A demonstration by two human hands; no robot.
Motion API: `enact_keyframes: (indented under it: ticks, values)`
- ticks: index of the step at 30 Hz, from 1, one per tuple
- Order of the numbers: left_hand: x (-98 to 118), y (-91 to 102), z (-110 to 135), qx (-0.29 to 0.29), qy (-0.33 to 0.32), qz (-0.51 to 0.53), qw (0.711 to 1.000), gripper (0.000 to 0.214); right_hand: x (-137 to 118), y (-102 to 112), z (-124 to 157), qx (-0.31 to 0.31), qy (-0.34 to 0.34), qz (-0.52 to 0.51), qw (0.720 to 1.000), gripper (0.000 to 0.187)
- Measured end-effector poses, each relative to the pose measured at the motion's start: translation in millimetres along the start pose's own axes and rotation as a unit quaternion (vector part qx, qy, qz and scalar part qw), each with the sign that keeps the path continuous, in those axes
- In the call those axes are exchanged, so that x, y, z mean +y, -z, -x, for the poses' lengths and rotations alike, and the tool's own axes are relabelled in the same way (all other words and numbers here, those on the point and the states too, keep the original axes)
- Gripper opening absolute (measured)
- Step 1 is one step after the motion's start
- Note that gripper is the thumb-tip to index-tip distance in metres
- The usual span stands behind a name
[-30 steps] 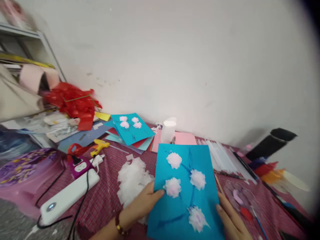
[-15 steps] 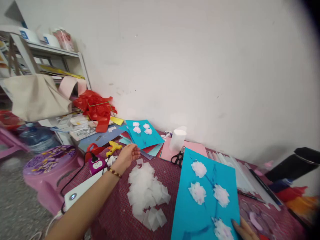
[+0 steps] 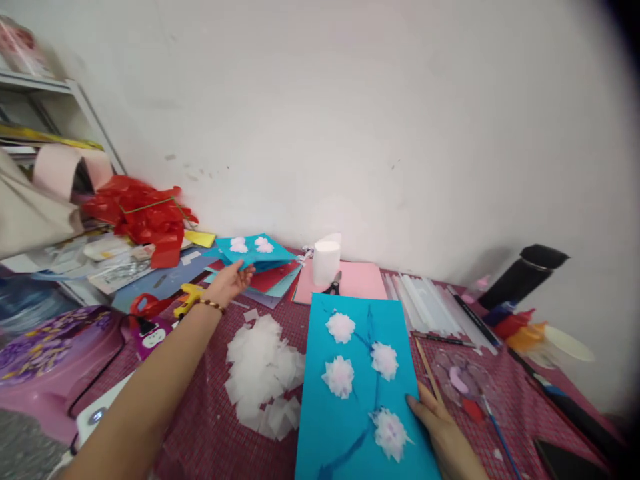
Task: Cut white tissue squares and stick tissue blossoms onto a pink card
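Note:
My left hand [image 3: 231,281] reaches to the back and grips the near edge of a blue card with white flowers [image 3: 255,251], whose front edge is lifted and bent. In my right hand [image 3: 440,427] is a larger-looking blue card [image 3: 357,407], held by its right edge with the thumb on top. Several white-pink tissue flowers and dark painted branches show on it. Between the two hands lies a heap of white tissue squares [image 3: 263,373]. Coloured paper sheets [image 3: 280,283] lie beneath the card in my left hand.
A white cup-like holder [image 3: 327,261] and black scissors [image 3: 334,285] stand near the pink paper [image 3: 365,279]. Right of them are translucent sticks [image 3: 425,303], a palette [image 3: 465,380] and a paintbrush [image 3: 500,433]. A yellow glue gun [image 3: 187,300] and purple socket block [image 3: 151,339] lie left.
My left hand has moved to the back card and taken hold of its near edge, lifting it. The view has turned right; my right hand still holds its card.

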State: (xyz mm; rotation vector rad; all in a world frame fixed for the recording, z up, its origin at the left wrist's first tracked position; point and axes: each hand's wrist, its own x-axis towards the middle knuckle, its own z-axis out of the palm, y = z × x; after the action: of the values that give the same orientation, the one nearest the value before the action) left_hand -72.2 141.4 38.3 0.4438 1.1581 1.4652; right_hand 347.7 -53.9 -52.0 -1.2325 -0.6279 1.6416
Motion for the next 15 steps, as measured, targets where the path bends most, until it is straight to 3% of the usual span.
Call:
enact_keyframes:
  ticks: [4,7,10,15]
  values:
    - [46,-12.5,-6,-0.023,-0.094,0.044,0.994,0.030,-3,-4,2,-0.032,-0.032,-0.049,0.998,0.055]
    - [64,-16.1,-9,-0.030,-0.139,0.052,0.989,0.022,-5,-8,5,-0.050,-0.054,-0.070,0.995,0.048]
    - [67,-13.2,-11,-0.040,-0.155,0.038,0.986,0.012,-8,-13,7,-0.029,-0.057,-0.052,0.997,0.046]
    - [50,4.5,-20,-0.027,-0.129,-0.017,0.991,0.008,-10,-15,7,0.012,-0.048,-0.024,0.998,0.051]
